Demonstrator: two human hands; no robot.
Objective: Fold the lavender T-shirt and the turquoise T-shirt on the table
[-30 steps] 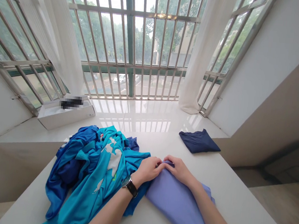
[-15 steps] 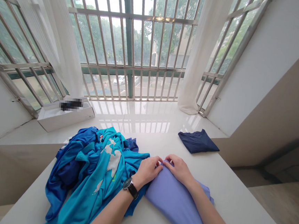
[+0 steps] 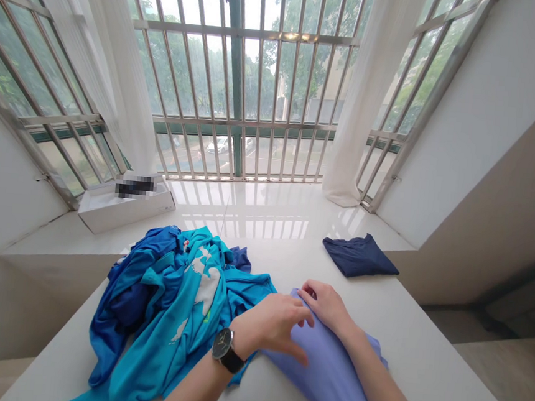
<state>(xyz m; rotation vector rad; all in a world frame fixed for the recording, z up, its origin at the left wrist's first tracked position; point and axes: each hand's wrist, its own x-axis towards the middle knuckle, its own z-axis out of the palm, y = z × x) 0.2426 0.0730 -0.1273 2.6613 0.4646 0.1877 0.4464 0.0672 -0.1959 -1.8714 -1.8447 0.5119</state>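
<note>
A folded lavender garment (image 3: 328, 362) lies on the white table in front of me; its kind does not show. My right hand (image 3: 326, 302) pinches the garment's far corner between thumb and fingers. Over its left edge hovers my left hand (image 3: 275, 326), thumb and fingers apart and nothing in them, with a black-strapped watch (image 3: 224, 348) on the wrist. To the left is a crumpled heap of clothes, with a turquoise garment with white prints (image 3: 193, 300) on top and a darker blue one (image 3: 122, 300) beside it.
A folded navy garment (image 3: 360, 256) lies beyond my right hand on the white table (image 3: 440, 371). At the back left, a white box (image 3: 126, 207) holds a blurred dark item. White curtains (image 3: 350, 108) hang before the barred window (image 3: 264, 125).
My left hand has let go of the lavender garment's far corner, opened, and come nearer to me. My right hand keeps its pinch there. The view has shifted slightly.
</note>
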